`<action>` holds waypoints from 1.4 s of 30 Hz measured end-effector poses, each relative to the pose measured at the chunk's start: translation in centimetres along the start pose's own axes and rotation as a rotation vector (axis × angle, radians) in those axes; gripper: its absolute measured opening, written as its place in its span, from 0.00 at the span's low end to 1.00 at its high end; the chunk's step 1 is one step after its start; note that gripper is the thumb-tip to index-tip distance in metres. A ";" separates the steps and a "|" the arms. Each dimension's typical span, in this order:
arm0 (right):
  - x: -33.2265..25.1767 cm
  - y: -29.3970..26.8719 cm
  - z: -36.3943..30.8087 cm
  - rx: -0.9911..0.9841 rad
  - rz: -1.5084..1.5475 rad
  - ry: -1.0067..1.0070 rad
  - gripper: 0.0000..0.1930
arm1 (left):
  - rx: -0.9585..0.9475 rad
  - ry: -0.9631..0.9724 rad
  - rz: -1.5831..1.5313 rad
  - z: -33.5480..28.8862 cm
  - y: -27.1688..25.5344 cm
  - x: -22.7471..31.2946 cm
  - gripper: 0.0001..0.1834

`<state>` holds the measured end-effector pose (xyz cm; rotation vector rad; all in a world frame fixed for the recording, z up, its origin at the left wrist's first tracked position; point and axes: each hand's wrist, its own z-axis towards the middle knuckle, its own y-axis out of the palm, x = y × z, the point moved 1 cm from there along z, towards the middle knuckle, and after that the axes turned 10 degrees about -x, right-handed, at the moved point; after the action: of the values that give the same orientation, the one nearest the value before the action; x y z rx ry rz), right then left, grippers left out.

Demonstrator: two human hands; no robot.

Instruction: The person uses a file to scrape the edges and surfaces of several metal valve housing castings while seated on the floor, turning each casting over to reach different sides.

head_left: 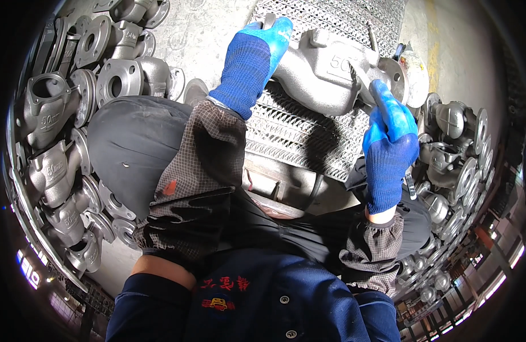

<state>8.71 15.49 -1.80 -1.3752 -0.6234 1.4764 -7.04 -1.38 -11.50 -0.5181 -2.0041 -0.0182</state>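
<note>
A silver-grey cast valve body (323, 74) with flanged ends lies across an expanded-metal grate (291, 131) in front of me. My left hand (271, 43), in a blue coated glove, is closed round the casting's left end, at the flange; its fingertips are partly hidden. At the right end, beside the round flange (395, 80), is my right hand (391, 117), gloved alike. Its fingers are closed with the index finger stretched along a thin, flat metal tool (363, 75), which looks like a file. The tool's tip reaches the casting's side; most of its handle is hidden in the hand.
Many similar flanged castings are stacked at the left (49, 117) and at the right (454, 119). A pale round object (416, 77) sits past the right flange. Concrete floor (209, 34) shows beyond, and my knee (134, 148) is beside the left stack.
</note>
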 end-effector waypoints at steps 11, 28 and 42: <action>-0.7 -0.5 0.2 -0.063 -0.026 0.044 0.23 | -0.022 0.003 0.092 0.3 -0.2 -0.1 0.31; -0.2 -0.3 0.1 -0.046 -0.014 0.025 0.21 | -0.010 -0.004 0.039 0.3 0.0 -0.2 0.31; 0.4 -0.2 0.4 -0.025 -0.014 -0.044 0.22 | -0.029 0.109 0.106 -0.1 -0.2 -0.1 0.34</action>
<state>8.42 16.03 -1.76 -1.3578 -0.6805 1.4958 -7.01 -1.63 -11.54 -0.6284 -1.8701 -0.0096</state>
